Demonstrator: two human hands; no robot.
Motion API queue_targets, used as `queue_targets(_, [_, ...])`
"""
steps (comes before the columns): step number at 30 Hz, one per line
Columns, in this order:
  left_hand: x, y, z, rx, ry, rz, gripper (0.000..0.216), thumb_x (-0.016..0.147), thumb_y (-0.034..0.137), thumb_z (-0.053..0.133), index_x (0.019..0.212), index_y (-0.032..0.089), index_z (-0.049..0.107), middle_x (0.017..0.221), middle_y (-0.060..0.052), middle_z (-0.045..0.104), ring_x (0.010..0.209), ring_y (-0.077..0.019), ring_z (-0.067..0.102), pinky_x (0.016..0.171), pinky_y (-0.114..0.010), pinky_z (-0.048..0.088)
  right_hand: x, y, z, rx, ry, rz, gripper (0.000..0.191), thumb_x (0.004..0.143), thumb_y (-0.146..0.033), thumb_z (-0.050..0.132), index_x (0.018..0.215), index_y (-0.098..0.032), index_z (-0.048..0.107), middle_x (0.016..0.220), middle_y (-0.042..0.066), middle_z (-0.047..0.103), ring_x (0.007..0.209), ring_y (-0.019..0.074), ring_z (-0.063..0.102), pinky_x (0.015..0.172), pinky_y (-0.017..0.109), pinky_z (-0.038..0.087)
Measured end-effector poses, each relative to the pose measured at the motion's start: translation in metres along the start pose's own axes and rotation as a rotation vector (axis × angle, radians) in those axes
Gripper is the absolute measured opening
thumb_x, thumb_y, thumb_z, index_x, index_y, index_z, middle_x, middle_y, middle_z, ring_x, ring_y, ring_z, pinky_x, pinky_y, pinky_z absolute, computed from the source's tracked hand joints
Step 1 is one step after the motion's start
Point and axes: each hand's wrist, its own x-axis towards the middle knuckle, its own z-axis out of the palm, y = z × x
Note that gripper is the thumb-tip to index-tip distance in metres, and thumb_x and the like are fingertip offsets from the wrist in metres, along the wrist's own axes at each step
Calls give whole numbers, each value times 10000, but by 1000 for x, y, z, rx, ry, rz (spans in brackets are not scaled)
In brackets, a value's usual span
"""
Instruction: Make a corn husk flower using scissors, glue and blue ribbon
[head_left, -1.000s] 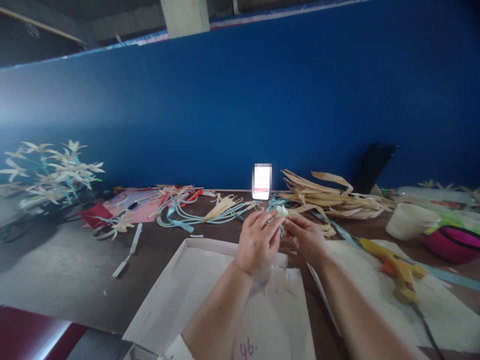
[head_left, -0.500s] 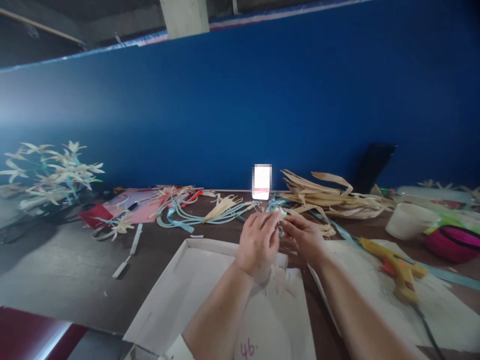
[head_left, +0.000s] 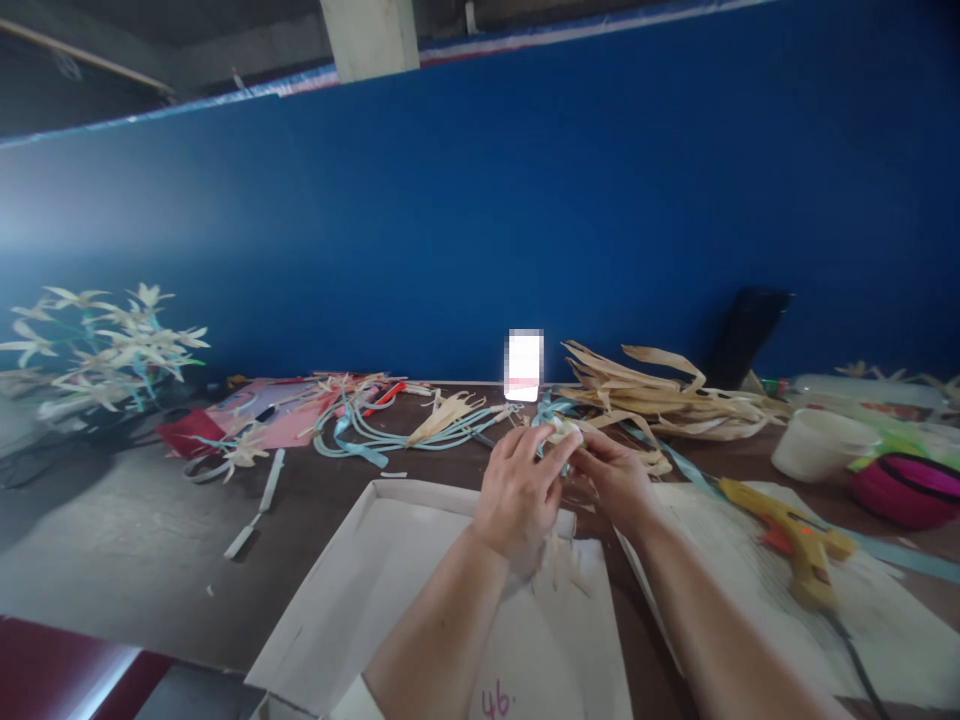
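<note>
Both hands meet above the far edge of a white cardboard box lid [head_left: 405, 570]. My left hand [head_left: 517, 490] is closed, its fingertips pinching a small whitish piece [head_left: 566, 432] that looks like dried husk. From the other side, my right hand [head_left: 616, 478] grips the same piece between thumb and fingers. Fingers hide most of it, so its full shape cannot be made out. Just behind the hands lie light-blue ribbon scraps [head_left: 553, 405]. Small pale slivers [head_left: 559, 565] rest on the lid under my left wrist.
A yellow glue gun [head_left: 810, 570] lies on paper at right, near a white cup [head_left: 821, 445] and a pink pouch [head_left: 907, 490]. Dried husks [head_left: 660, 400] and a lit phone [head_left: 523, 365] are at the back. Blue-wrapped stems [head_left: 390, 440] and husk flowers [head_left: 135, 340] are leftward.
My left fingers have shifted and spread slightly over the whitish piece, and more of it shows between the fingertips. Both hands stay in nearly the same place.
</note>
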Motion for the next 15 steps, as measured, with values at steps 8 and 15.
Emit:
queue_targets(8, [0, 0, -3, 41, 16, 44, 565, 777, 117, 498, 1315, 283, 443, 1434, -14, 364, 1265, -259, 330, 1030, -484, 347, 0, 1, -1, 42, -32, 19, 278, 686, -443, 705, 823, -202, 683, 594, -24, 539, 536, 111, 468, 507, 236, 361])
queue_targets(15, [1, 1, -2, 9, -15, 79, 543, 756, 100, 504, 1276, 255, 487, 1397, -36, 420, 1265, -275, 347, 1025, -513, 351, 2, 2, -2, 42, -27, -68, 285, 700, -432, 689, 887, -217, 698, 742, 14, 625, 657, 153, 546, 622, 280, 439])
